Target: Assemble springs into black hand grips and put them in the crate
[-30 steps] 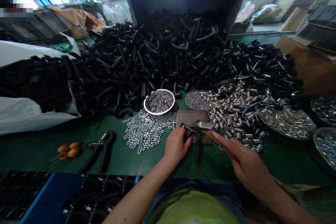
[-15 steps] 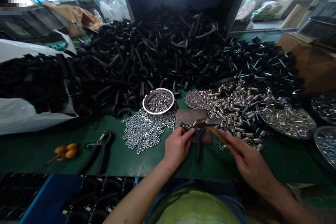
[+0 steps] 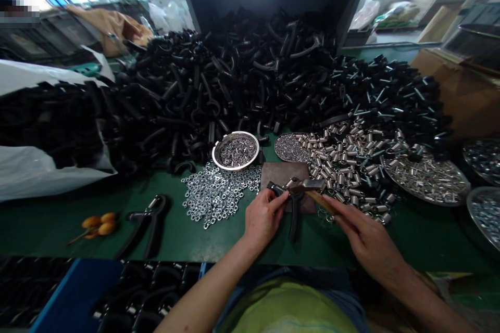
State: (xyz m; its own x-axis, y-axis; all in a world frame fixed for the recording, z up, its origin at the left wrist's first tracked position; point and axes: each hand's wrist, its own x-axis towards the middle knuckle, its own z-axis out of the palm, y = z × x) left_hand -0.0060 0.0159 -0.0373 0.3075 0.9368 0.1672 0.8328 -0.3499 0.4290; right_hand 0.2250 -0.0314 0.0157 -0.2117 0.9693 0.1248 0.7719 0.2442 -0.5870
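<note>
Change since the earlier frame: we log the hammer (image 3: 311, 184) head a shade lower and further left than half a second ago. Both hands sit where they were.

1. Right hand (image 3: 367, 239), lower right of centre. Grip closed round the hammer's wooden shaft. The shaft runs up and left from the grip, so the steel head lies at its far end. The head sits directly over item 3; we cannot tell whether they touch.
2. Left hand (image 3: 263, 216), lower centre. Grip pinched shut on the upper end of item 3, fingertips just beside the hammer head. This is the nearer hand to the piece.
3. Black handle piece (image 3: 294, 218). Its long axis runs nearly straight down the frame. The top rests on item 4 and the tail lies on the desk (image 3: 175, 234), between the two hands.
4. Brown plate (image 3: 282, 171), flat on the desk above the left hand.
5. Loose washers (image 3: 216, 195), left of the plate; steel bowl (image 3: 236, 150) above them.
6. Springs (image 3: 344, 161), heaped right of the plate.
7. Heap of black handles (image 3: 234, 78), across the upper frame.
8. Assembled black gripper (image 3: 148, 221) and orange fruit (image 3: 97, 222), lower left, well apart from both hands.
</note>
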